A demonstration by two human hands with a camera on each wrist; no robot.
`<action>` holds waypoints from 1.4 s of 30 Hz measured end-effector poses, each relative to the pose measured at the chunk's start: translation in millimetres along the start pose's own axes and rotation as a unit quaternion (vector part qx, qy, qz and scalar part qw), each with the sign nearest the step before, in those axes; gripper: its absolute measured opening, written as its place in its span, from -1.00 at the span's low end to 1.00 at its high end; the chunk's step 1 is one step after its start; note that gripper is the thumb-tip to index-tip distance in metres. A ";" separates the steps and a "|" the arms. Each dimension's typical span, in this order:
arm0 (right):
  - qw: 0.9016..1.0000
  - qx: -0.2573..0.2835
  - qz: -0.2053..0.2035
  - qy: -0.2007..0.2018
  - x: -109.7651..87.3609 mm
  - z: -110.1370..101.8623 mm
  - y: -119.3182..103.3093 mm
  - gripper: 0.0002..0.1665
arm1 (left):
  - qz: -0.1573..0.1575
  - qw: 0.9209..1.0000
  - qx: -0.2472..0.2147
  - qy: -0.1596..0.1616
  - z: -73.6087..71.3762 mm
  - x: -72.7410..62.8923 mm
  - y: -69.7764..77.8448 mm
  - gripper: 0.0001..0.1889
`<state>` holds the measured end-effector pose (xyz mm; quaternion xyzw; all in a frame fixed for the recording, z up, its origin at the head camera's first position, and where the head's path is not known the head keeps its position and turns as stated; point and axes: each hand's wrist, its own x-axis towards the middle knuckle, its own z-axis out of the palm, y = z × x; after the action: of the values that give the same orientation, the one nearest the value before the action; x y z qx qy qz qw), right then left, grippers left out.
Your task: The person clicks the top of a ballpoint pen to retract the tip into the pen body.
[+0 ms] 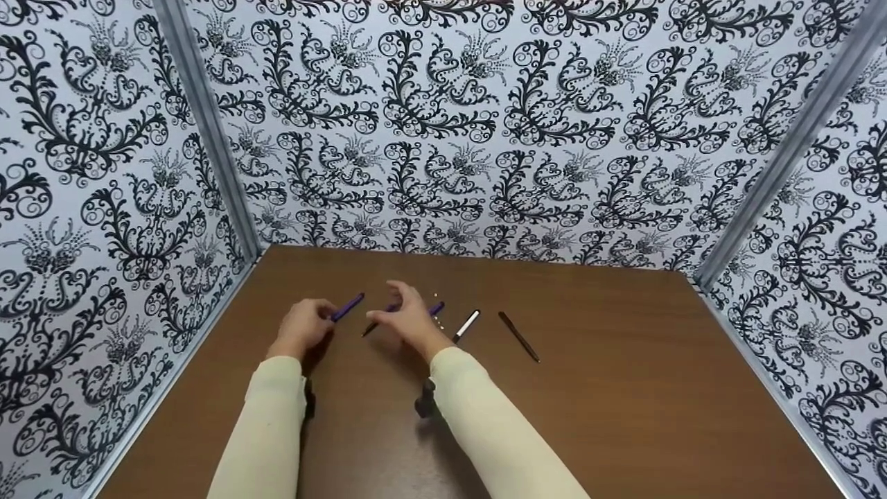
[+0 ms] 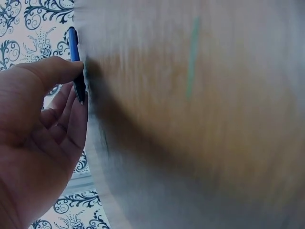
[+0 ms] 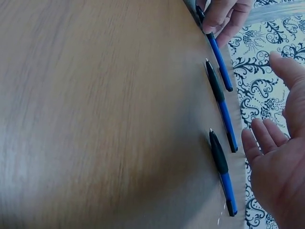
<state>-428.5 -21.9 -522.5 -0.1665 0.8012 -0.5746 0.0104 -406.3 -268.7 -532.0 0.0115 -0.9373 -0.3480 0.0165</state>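
My left hand (image 1: 305,324) pinches a blue pen (image 1: 348,307) with a dark grip between thumb and fingers; whether that pen touches the table I cannot tell. In the right wrist view, a second blue pen (image 3: 228,119) lies beside it on the wood, and a third blue pen (image 3: 226,188) lies further along, all roughly parallel. Over these two, in the head view, is my right hand (image 1: 409,315), its thumb and fingers spread apart with nothing held. It partly hides both pens there.
Right of my right hand lie a white pen (image 1: 467,326) with a dark end and a slim black pen (image 1: 518,336), on the brown wooden table (image 1: 624,402). Small white specks show near the third pen. Patterned walls (image 1: 443,138) enclose the back and sides.
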 end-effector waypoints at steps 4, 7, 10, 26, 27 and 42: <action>1.000 0.004 -0.001 -0.008 -0.1 -2.4 -4.5 -0.07 | 0.017 1.000 -0.015 0.010 -0.4 3.3 2.8 -0.69; 1.000 0.003 -0.003 -0.013 0.4 -4.7 -6.7 -0.07 | 0.024 0.999 -0.032 0.018 -1.4 5.1 5.3 -0.72; 1.000 0.000 -0.006 -0.015 0.6 -7.7 -7.2 -0.07 | 0.027 0.998 -0.050 0.022 -2.0 5.7 8.9 -0.73; 0.999 0.039 -0.019 -0.009 -1.9 -45.0 -0.7 -0.07 | 0.070 0.990 -0.118 0.026 12.1 -0.7 41.9 -0.75; 0.999 0.041 -0.018 -0.008 -2.0 -47.9 -1.1 -0.08 | 0.075 0.989 -0.121 0.027 13.8 -0.4 44.5 -0.75; 0.998 0.067 -0.019 0.013 -5.5 -84.1 -17.9 -0.09 | 0.112 0.976 -0.186 0.028 24.3 -0.5 93.0 -0.73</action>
<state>-436.2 51.7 -478.3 -0.1733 0.7579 -0.6290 0.0000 -407.7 -182.4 -489.7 -0.0868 -0.8506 -0.5119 0.0832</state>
